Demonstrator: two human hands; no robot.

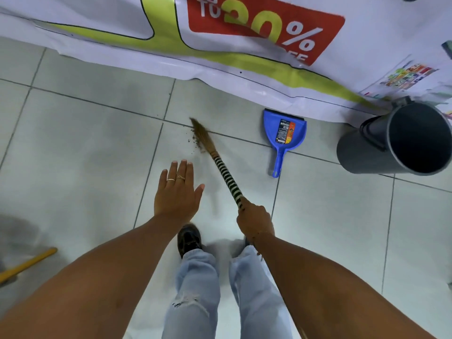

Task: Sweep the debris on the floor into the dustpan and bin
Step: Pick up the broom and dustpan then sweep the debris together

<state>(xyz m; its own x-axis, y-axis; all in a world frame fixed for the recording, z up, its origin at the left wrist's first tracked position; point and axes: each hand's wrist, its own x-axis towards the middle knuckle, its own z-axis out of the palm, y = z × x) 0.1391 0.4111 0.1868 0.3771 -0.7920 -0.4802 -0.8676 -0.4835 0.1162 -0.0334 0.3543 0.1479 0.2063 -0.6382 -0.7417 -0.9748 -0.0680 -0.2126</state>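
Plainly the job is at an early stage. The right hand (254, 220) is clenched around the end of a short broom (220, 165), whose striped handle slopes up and away to brown bristles resting on the floor (85, 143) near a tile joint. The left hand (177, 192) is held out flat, fingers spread, palm down, gripping nothing and hovering over the tiles just left of the handle. A small scatter of dark debris (195, 143) lies beside and under the bristles, loosely gathered but not yet a tidy heap; whether finer grit lies elsewhere on the pale tiles is too small to tell. The blue dustpan (285, 132) lies flat on the floor well to the right of the bristles, its mouth pointing away toward the edge of a printed banner (220, 57) and its handle pointing back toward the person, and it looks empty, with only its label showing inside. The grey bin (396, 140) stands further right, just beyond the pan, and its dark inside gives no sign of contents. So, as I judge it, the gathering is under way, while three things are left: bringing the crumbs across to the pan, pushing them in, and tipping the pan into the bin.
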